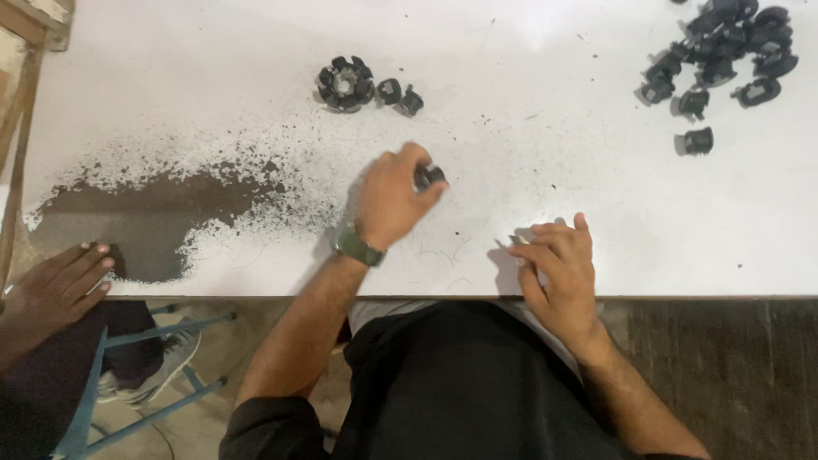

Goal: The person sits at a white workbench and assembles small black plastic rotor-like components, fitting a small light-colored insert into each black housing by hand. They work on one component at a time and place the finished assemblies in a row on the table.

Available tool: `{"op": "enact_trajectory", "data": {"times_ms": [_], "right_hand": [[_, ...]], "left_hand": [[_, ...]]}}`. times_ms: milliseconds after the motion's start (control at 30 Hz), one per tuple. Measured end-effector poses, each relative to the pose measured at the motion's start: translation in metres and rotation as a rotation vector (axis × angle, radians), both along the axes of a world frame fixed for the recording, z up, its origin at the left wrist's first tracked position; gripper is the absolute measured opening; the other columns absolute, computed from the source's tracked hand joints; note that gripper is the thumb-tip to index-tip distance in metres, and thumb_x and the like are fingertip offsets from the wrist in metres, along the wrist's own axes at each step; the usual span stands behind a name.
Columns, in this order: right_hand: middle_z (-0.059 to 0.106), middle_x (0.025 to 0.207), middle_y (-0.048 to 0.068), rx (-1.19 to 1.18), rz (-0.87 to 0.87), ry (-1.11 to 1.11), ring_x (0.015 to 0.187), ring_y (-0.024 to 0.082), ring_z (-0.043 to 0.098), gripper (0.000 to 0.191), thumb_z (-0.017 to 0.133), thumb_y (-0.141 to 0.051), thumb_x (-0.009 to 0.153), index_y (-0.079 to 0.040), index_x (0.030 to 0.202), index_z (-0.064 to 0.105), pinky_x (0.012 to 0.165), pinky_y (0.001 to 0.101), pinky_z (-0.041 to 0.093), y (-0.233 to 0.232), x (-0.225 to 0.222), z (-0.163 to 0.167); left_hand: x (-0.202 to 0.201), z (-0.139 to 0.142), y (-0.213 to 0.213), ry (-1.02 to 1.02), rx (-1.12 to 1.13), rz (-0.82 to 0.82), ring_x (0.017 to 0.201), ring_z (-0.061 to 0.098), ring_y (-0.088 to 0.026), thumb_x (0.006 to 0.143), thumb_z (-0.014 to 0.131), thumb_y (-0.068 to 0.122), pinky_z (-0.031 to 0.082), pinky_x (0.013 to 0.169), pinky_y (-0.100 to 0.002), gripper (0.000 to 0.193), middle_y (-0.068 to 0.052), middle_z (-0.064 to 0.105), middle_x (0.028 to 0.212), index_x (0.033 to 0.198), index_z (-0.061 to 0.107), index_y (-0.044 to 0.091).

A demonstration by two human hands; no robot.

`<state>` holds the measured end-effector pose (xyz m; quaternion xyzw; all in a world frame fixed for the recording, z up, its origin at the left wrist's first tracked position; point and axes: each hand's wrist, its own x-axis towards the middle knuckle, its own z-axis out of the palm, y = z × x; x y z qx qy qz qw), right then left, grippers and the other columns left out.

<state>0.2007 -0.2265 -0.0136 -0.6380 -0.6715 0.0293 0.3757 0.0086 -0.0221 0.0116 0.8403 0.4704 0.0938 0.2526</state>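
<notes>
Fingers of the left hand [390,204] pinch a half-hidden black part [429,177]; right hand [555,260] rests open.

I was in a small workshop, at an assembly bench. The white table [596,170] in front of me was worn down to dark patches on the left and scattered with grit and shavings. Black plastic parts [733,47] lay heaped at the far right, a few more [358,85] grouped farther left. Bare concrete floor showed below.
</notes>
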Motion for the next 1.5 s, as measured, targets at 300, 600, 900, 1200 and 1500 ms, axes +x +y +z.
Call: {"op": "enact_trajectory", "data": {"times_ms": [300,600,900,1200,1500], "right_hand": [[0.058,0.118,0.010,-0.139,0.009,-0.120,0.130,0.030,0.050,0.049,0.084,-0.016,0.075,-0.008,0.122,0.070,0.124,0.0670,0.018,0.003,-0.027,-0.002],[0.059,0.114,0.010,-0.113,0.014,-0.099,0.127,0.031,0.052,0.044,0.084,-0.018,0.078,-0.008,0.119,0.071,0.122,0.0671,0.021,0.002,-0.026,-0.008],[0.059,0.118,0.010,-0.082,-0.059,-0.109,0.123,0.031,0.052,0.043,0.088,-0.025,0.081,-0.009,0.117,0.072,0.122,0.0675,0.022,0.003,-0.031,-0.005],[0.059,0.108,0.007,0.166,-0.029,0.010,0.127,0.030,0.057,0.024,0.075,-0.004,0.091,-0.011,0.114,0.071,0.132,0.0620,0.020,-0.013,-0.010,0.003],[0.068,0.113,0.014,0.053,0.054,0.082,0.116,0.031,0.062,0.035,0.079,0.003,0.079,-0.006,0.109,0.062,0.125,0.0625,0.027,-0.013,-0.036,-0.014]], "left_hand": [[-0.006,-0.023,-0.115,-0.435,0.332,-0.181,0.119,0.060,-0.026,0.083,0.086,0.032,0.037,0.112,-0.055,0.036,-0.001,0.069,0.112,0.109,0.070,0.013],[-0.018,-0.019,-0.114,-0.499,0.325,-0.298,0.125,0.060,-0.025,0.091,0.080,0.016,0.048,0.103,-0.043,0.021,-0.003,0.065,0.130,0.110,0.075,0.012],[-0.025,-0.024,-0.124,-0.436,0.376,-0.268,0.127,0.060,-0.028,0.088,0.080,0.014,0.047,0.102,-0.046,0.017,-0.005,0.064,0.126,0.100,0.071,0.008],[-0.023,-0.021,-0.127,-0.461,0.324,-0.186,0.124,0.056,-0.032,0.079,0.085,0.024,0.043,0.103,-0.050,0.034,-0.010,0.060,0.128,0.104,0.069,0.007],[-0.018,-0.029,-0.135,-0.441,0.396,-0.115,0.126,0.059,-0.027,0.087,0.080,0.013,0.042,0.111,-0.052,0.019,-0.005,0.064,0.127,0.105,0.073,0.013]]}}
